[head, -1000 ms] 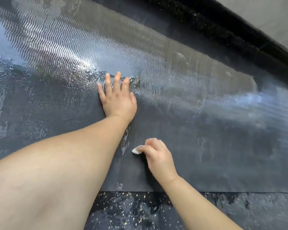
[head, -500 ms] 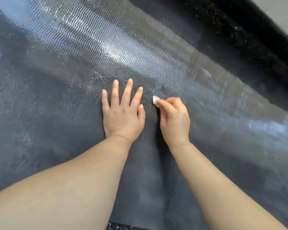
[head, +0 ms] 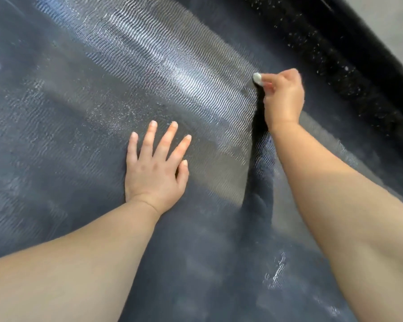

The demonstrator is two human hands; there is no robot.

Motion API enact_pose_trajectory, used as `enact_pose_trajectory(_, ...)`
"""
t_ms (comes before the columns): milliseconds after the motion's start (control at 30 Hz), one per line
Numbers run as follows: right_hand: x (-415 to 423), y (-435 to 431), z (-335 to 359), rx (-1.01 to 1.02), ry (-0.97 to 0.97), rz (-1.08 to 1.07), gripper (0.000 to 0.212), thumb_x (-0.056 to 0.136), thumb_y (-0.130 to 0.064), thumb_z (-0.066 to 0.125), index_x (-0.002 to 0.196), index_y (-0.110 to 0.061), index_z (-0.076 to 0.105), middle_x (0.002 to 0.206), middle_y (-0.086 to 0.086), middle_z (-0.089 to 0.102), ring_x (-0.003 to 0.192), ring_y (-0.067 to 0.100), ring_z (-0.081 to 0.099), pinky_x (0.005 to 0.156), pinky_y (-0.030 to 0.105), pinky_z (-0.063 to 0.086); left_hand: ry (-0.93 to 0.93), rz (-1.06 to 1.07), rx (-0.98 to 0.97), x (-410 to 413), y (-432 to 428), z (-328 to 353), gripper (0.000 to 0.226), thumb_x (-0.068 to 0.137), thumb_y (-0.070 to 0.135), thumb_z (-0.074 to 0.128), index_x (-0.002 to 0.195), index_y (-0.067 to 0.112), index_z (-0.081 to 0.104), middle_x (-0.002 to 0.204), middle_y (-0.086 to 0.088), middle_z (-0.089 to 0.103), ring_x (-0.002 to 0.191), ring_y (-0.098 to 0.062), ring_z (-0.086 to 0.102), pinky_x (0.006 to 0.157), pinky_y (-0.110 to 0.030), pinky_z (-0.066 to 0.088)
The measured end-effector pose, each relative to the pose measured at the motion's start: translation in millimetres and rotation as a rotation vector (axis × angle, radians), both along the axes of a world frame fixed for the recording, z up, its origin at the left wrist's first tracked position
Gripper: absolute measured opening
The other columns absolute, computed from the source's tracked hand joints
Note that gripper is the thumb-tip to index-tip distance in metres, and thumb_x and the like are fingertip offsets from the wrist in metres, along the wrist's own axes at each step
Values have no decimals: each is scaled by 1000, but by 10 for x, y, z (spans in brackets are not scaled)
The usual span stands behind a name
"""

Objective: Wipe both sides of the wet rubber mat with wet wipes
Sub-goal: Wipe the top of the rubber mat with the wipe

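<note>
1. Left hand (head: 155, 173), nearest. Grip open: fingers straight and spread, palm pressed flat on the mat. It holds nothing and serves as an anchor.

2. Rubber mat (head: 79, 112). A dark sheet with fine wavy ribbing, glistening wet in a bright band across the middle. It lies flat under both arms and fills most of the view. Its far edge runs on a slant from top centre down to the right. Judging by that edge, the long axis lies across the person, left to right. The ends are out of sight, so I cannot be sure. Ribbed face is up; the underside is not yet shown.

3. Wet wipe (head: 257, 79). A small white wad, touching the mat near its far edge.

4. Right hand (head: 283, 98). Grip closed on the wipe, fingers curled round it, arm stretched well out.

5. Speckled floor (head: 323, 61). A dark strip just beyond the mat's far edge, with a pale surface (head: 382, 17) behind it.

Note on the step in hand, wiping the upper face:
- Keep the flat hand pressing so the sheet does not creep.
- Unfold the wad for wider contact.
- Draw overlapping strokes along the ribs, right up to the edge.
</note>
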State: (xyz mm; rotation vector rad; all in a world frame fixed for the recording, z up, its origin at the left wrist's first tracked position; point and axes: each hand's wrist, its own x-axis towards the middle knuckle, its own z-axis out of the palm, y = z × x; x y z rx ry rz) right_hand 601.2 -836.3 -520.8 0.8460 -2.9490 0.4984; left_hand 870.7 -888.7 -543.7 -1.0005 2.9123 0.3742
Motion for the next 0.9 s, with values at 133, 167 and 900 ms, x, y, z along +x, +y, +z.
enact_pose_trajectory(133,157,9,-51,-86,-58,21,23,91,-14,53,105,-14,71,95,4,49,92,23,55,83,27,42,-5,1,3,1,6,7,53,89,40,28,137,30,47,149,-1,38,139,-33,28,113,-52,10)
enact_pose_trajectory(167,377,92,-66,-122,-49,66,22,89,-10,54,102,-12,72,94,11,53,89,28,56,81,33,44,-7,0,6,-1,6,10,53,89,40,28,138,30,47,149,-1,38,139,-33,27,112,-52,11)
enact_pose_trajectory(900,-170,6,-174,-124,-32,-2,26,91,-12,50,109,-16,68,109,17,55,101,28,54,79,19,35,-22,-14,-4,-11,9,26,53,88,39,30,136,26,50,147,-4,41,136,-37,33,110,-56,15)
